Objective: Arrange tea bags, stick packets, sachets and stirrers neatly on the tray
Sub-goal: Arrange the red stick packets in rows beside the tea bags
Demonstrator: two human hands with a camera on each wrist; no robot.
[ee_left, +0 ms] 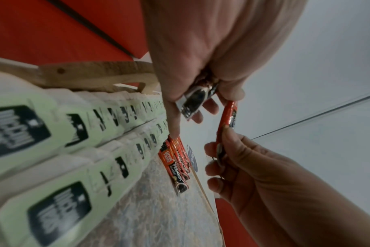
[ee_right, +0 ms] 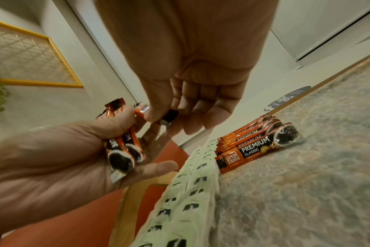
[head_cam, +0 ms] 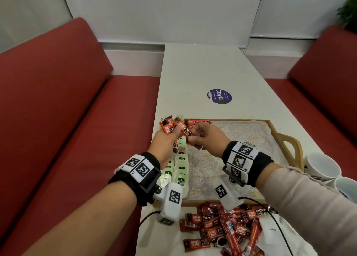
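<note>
Now, mid-frame in head view: left hand (head_cam: 164, 143) grips a bunch of red stick packets (head_cam: 167, 127), fingers curled round them. Right hand (head_cam: 207, 137) pinches one stick packet (head_cam: 183, 129) btwn thumb & fingers. Both over tray (head_cam: 289, 145), w/ green tea bags (head_cam: 181, 170) in two rows along its left edge; loose packets (head_cam: 222, 230) piled at lower frame.

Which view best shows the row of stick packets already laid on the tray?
Right wrist: the laid packets lie close, labels readable. Left wrist shows them smaller, foreshortened; head view shows only a strip beyond the hands.
</note>
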